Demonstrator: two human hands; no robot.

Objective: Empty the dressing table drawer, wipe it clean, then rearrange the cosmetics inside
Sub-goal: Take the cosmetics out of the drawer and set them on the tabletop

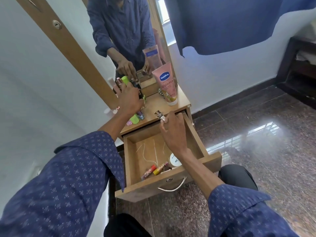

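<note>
Right hand (172,132) pinching silver tube (159,115), left hand (129,98) spread, hiding small bottles (136,117)

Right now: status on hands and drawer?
Left hand among tabletop cosmetics, grip unclear. Right hand holds silver tube above drawer. Drawer open, few items left. Nothing blocking.

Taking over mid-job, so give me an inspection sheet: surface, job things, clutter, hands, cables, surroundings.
Surface: wooden dressing table top, partly bare.
Job's things: drawer open; lip balm sticks and white jar inside, pale streaks on its floor.
Clutter: Vaseline tube upright; small cosmetics at the table's left edge.
Hands: left hand on those cosmetics; right hand pinches a silver tube.
Cables: nothing seen.
Surroundings: mirror, white walls, polished stone floor.
</note>
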